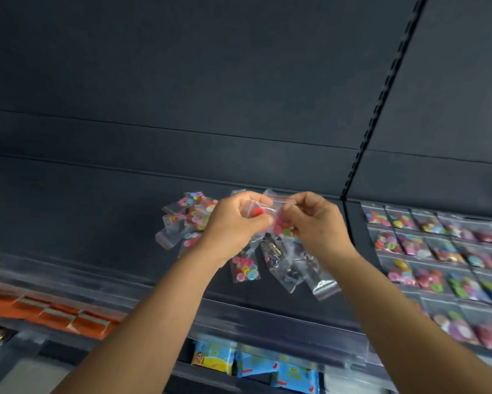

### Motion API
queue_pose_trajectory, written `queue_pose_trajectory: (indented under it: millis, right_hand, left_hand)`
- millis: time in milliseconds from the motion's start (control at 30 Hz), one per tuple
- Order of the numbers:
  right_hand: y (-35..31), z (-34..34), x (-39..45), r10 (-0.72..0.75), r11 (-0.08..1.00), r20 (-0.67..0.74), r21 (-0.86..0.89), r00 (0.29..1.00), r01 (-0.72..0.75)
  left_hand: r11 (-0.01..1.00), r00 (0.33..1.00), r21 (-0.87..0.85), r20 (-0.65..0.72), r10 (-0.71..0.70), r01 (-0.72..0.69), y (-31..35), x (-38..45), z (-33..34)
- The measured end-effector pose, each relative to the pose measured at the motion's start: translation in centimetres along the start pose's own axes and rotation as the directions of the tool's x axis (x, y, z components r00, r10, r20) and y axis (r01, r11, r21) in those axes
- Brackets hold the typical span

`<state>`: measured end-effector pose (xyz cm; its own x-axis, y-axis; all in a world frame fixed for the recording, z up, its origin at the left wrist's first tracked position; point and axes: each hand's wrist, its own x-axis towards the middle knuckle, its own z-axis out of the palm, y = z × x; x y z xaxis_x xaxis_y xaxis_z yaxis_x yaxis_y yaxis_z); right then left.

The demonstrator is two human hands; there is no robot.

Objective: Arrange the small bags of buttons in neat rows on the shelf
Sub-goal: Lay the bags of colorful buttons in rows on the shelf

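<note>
Above the dark shelf (97, 223), my left hand (233, 223) and my right hand (316, 220) meet over a loose heap of small clear bags of buttons (246, 270). Both pinch one clear bag with red and pink buttons (270, 216), the left at its body, the right at its red zip strip. More loose bags (189, 214) lie to the left of my hands. On the right, button bags lie in neat rows (438, 257) on the adjoining shelf section.
A slotted black upright (381, 98) divides the back panel. Orange packets (54, 308) lie in a row at the lower left. Blue and yellow packets (253, 362) sit on the shelf below. A clear plastic strip runs along the shelf's front edge (267, 317).
</note>
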<state>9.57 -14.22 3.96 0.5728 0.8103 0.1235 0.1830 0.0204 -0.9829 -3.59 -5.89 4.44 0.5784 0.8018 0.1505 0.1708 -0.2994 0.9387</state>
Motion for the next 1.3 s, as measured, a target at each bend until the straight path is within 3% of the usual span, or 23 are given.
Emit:
queue_pose_trajectory:
  millis: [133, 400, 767, 1033, 1300]
  right_hand:
    - [0.1, -4.3, -0.8, -0.016, 0.998, -0.125, 0.054, 0.992, 0.023]
    - [1.5, -14.4, -2.5, -0.010, 0.997, -0.319, -0.078, 0.948, -0.016]
    - [4.5, -31.7, -5.3, 0.055, 0.980, -0.430, -0.150, 0.901, -0.131]
    - [8.2, -41.7, -6.8, 0.123, 0.926, -0.499, -0.254, 0.858, -0.280]
    - [10.5, -43.6, -7.5, 0.158, 0.853, -0.399, -0.406, 0.903, -0.329]
  left_hand:
    - [0.996, 0.999, -0.091, 0.042, 0.006, -0.002, 1.5, 0.5, 3.9]
    - [0.993, 0.980, -0.118, 0.191, 0.052, -0.030, 5.1, 0.7, 13.2]
    - [0.998, 0.978, -0.066, 0.208, 0.013, 0.001, 9.5, -1.0, 29.9]
    - [0.986, 0.960, 0.159, 0.279, 0.000, -0.047, 10.6, -1.8, 39.9]
    - [0.863, 0.943, 0.473, 0.333, 0.014, -0.180, 9.6, -2.2, 43.3]
